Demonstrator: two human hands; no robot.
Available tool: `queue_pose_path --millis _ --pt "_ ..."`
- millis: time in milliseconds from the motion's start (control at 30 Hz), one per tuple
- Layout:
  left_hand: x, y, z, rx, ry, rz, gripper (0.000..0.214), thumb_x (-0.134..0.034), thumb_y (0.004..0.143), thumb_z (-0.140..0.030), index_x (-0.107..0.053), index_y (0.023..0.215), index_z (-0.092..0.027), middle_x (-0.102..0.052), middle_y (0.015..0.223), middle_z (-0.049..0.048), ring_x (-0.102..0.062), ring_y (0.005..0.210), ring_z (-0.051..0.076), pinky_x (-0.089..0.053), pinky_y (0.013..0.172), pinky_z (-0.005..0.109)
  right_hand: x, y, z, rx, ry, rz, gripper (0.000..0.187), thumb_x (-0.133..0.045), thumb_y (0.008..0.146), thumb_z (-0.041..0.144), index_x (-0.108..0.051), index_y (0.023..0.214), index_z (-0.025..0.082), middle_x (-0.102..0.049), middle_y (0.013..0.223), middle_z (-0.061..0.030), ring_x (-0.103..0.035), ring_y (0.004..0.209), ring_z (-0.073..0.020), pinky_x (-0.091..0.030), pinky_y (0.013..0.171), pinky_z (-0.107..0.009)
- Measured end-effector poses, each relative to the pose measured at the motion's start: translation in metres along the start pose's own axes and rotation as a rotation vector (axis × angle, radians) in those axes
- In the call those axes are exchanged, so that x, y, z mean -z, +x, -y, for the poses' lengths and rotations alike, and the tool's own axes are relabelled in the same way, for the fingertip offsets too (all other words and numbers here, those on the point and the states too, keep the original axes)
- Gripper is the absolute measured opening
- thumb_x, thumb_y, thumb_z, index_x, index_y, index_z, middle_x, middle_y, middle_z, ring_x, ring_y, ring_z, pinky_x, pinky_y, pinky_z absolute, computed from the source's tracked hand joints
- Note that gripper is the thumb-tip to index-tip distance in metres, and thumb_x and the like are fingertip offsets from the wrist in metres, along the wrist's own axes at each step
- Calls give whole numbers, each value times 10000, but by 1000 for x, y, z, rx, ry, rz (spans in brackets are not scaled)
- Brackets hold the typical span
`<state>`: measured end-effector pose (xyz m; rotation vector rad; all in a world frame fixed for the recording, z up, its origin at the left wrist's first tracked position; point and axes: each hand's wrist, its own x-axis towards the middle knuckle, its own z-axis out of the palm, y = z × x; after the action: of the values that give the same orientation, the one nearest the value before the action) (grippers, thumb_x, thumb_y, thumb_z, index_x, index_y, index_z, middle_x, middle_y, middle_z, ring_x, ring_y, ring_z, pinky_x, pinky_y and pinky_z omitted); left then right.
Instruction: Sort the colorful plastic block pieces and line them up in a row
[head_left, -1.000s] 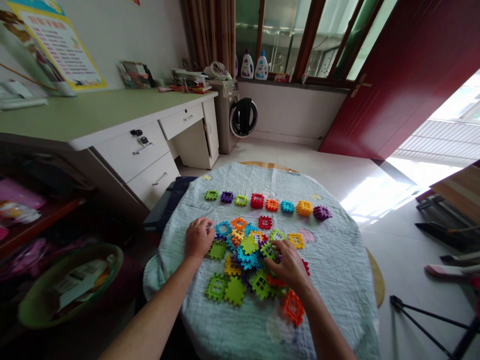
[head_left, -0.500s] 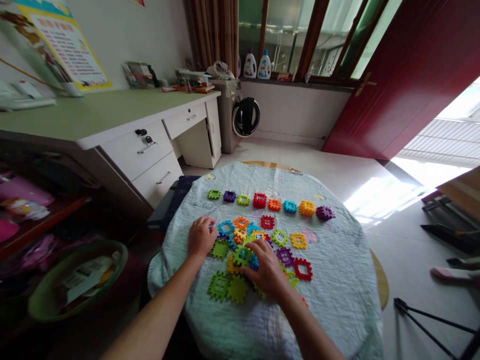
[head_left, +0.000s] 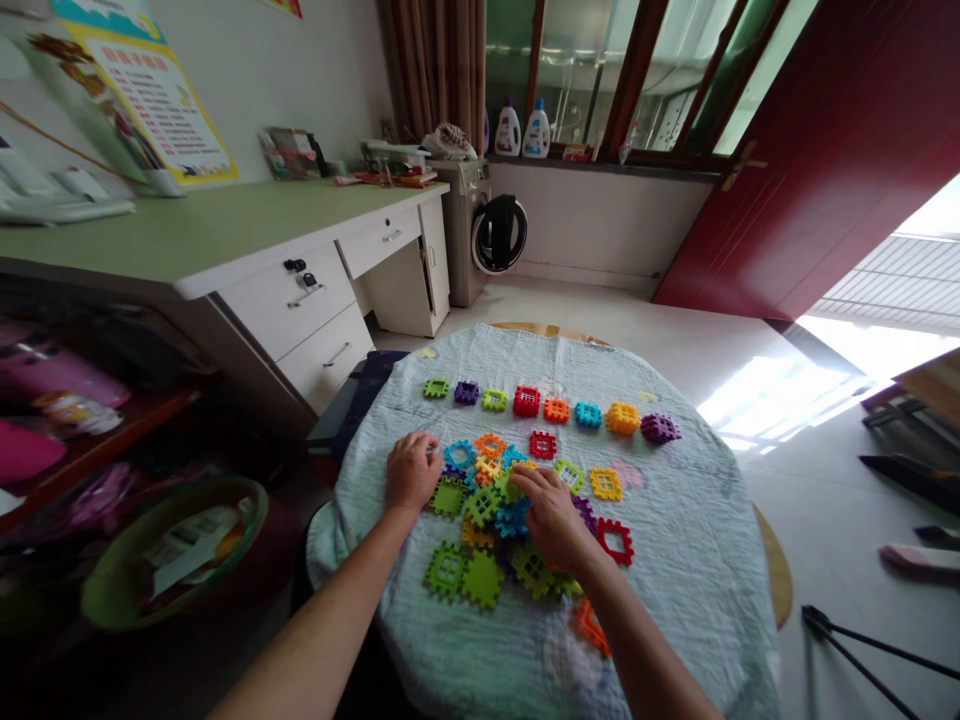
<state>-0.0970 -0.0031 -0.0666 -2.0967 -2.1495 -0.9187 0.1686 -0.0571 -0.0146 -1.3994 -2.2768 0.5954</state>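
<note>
A pile of colourful notched plastic building blocks lies on the cloth-covered round table (head_left: 675, 600). My left hand (head_left: 412, 472) rests at the pile's left edge with its fingers curled in; whatever they hold, if anything, is hidden. It is beside a blue frame block (head_left: 460, 456) and a flat green block (head_left: 448, 496). Over the pile's middle, my right hand (head_left: 551, 515) has its fingers stretched out, touching a light green block (head_left: 507, 486); its thumb is out of sight. Close by lie a green window block (head_left: 484, 507) and blue blocks (head_left: 512, 519).
Behind the pile runs a row of blocks, among them a red cube (head_left: 526, 401) and a purple rounded piece (head_left: 661, 428). A red frame block (head_left: 615, 541) lies to the right, an orange one (head_left: 591, 627) under my right forearm. A desk (head_left: 285, 220) stands at the left.
My right hand has shifted a little up and right, off the green window block, uncovering blue and green blocks. My left hand stays by the pile. The view has shifted slightly.
</note>
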Motion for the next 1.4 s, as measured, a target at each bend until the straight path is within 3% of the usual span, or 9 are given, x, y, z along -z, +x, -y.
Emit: queue_pose_path --millis 100,233,400,533,600,767,900,1133,1400 --pt "0 0 0 -7 1 -4 158 -531 779 -139 -649 868 -194 -686 1057 102 -601 1009 273 -471 939 411 -2 5 1 -9 -16 -21 445 -489 778 0 -705 1081 245 -662 1288 -36 -548 1133 -239 -416 993 -399" --pt "0 0 0 -10 0 -6 160 -529 779 -139 -652 865 -192 -685 1044 102 -600 997 277 -473 932 413 -3 8 -5 11 78 -143 232 -502 903 141 -716 932 226 -728 1088 -58 -611 995 -216 -442 928 -358" --pt "-1 0 1 -5 -9 -4 151 -533 774 -147 -647 863 -194 -683 1044 101 -596 994 276 -474 926 416 6 3 -31 -168 259 -348 222 -502 930 303 -701 946 207 -718 893 -50 -634 827 -188 -471 780 -294" --pt "-1 0 1 -8 -14 -9 149 -532 773 -147 -643 861 -195 -683 1040 100 -595 993 276 -471 929 419 10 -2 -49 -328 305 -259 284 -497 900 335 -688 1053 190 -687 772 -19 -608 687 -173 -468 681 -285" --pt "-1 0 1 -11 -14 -8 151 -530 774 -147 -642 864 -194 -683 1039 102 -595 992 277 -471 929 421 8 -3 -51 -321 247 -236 299 -498 880 305 -678 1088 189 -682 806 -28 -614 722 -179 -478 711 -295" --pt "-1 0 1 -13 -12 -3 152 -524 776 -151 -641 863 -195 -686 1040 102 -597 990 274 -474 923 422 1 -7 -43 -257 13 -330 268 -529 878 298 -673 1083 201 -643 1082 -100 -592 1005 -228 -457 924 -354" --pt "0 0 1 -19 -12 -5 157 -517 777 -156 -641 865 -195 -687 1033 102 -599 983 274 -475 922 421 0 -8 -36 -267 -92 -242 347 -628 838 360 -649 1148 207 -648 1090 -107 -559 1042 -270 -446 941 -402" --pt "-1 0 2 -14 -21 -1 166 -514 779 -159 -645 875 -192 -687 1038 103 -598 1000 275 -468 943 415 3 -9 -31 -208 -130 -168 401 -674 757 268 -646 1155 220 -669 1097 -91 -545 1036 -281 -447 912 -400" --pt "-1 0 2 -14 -22 -10 165 -514 775 -160 -645 870 -192 -689 1046 109 -597 999 281 -470 940 423 33 -6 -70 -336 -27 -481 441 -624 802 495 -668 1095 168 -671 1013 -112 -609 930 -256 -461 867 -395"
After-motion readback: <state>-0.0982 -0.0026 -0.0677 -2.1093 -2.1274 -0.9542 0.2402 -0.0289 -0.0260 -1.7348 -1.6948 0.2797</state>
